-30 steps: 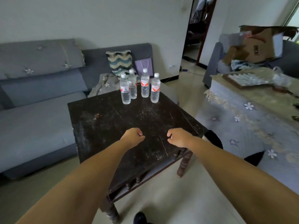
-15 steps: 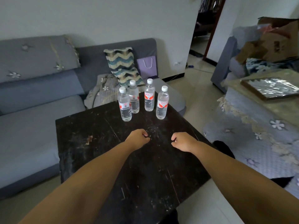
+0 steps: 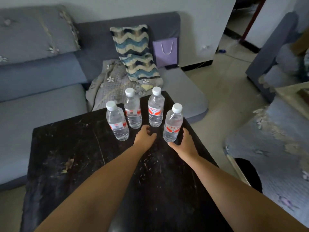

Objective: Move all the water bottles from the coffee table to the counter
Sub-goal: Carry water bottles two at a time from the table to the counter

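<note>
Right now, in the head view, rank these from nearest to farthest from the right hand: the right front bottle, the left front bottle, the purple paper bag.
1. Right front clear plastic bottle, at the right hand.
2. Left front clear plastic bottle, beyond the left hand.
3. Purple paper bag, back on the sofa.

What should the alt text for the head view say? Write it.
A person's right hand grips the nearest of four water bottles standing on a dark coffee table, while the left hand reaches in between the bottles, holding nothing. A grey sofa sits behind.
</note>
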The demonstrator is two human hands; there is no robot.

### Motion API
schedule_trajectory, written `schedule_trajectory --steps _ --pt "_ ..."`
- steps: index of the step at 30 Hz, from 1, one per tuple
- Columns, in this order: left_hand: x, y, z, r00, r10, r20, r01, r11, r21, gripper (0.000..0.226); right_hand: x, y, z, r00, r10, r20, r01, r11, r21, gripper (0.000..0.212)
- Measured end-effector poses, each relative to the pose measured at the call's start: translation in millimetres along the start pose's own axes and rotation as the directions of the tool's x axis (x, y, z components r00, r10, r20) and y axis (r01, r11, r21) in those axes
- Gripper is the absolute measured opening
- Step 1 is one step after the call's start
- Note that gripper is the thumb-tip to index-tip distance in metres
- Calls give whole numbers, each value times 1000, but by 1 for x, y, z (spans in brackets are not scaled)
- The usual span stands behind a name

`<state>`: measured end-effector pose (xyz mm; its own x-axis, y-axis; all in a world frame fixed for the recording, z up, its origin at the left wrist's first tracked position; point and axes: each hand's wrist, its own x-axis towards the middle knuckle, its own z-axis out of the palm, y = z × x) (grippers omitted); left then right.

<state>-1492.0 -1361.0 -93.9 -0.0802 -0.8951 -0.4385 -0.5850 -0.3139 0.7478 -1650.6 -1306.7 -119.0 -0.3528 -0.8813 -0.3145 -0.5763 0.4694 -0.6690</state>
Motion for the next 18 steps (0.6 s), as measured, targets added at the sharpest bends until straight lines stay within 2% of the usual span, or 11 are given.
schedule_trajectory --steps 2,4,8,11,14,18 --pt "21 6 10 999 -24 -45 16 987 -162 78 19 5 9 994 -113 -13 113 976 188 99" --pt "38 13 17 997 -24 -69 7 971 -238 94 35 11 16 984 -174 -34 176 934 311 96" --pt "73 26 29 989 -25 -147 -20 955 -297 115 53 8 20 971 -221 -91 239 906 349 77" --pt "97 27 39 964 -54 -259 -44 933 -356 109 61 10 25 959 -263 -102 282 902 326 72" --pt "99 40 44 935 -79 -347 -53 933 -356 91 65 10 25 959 -265 -103 284 896 341 71" --pt "99 41 48 926 -81 -369 -51 941 -335 74 66 9 22 957 -274 -101 292 902 318 66"
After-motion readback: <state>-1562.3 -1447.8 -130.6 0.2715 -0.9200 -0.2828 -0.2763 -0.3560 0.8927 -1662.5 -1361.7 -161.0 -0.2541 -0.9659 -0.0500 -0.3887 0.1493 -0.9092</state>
